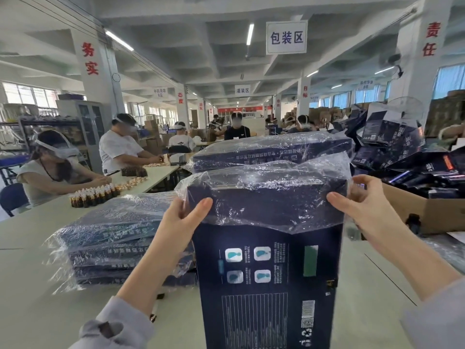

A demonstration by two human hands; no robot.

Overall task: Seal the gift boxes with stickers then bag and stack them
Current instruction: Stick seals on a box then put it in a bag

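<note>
The dark gift box [266,273] is upright at 6 o'clock above the worktop [37,285], its top third inside a clear bag [271,197]. The left hand [181,220] at the box's 9 o'clock and the right hand [362,205] at its 3 each pinch the bag's edge in their grip. Draw both sides down evenly, easing the film over the corners so it does not tear. Bagged boxes [113,243] lie stacked at 9 o'clock.

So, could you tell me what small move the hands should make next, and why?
Probably draw the clear bag down over the rest of the gift box: it covers only the top part, and the left hand and right hand each pinch it at a side.
</note>
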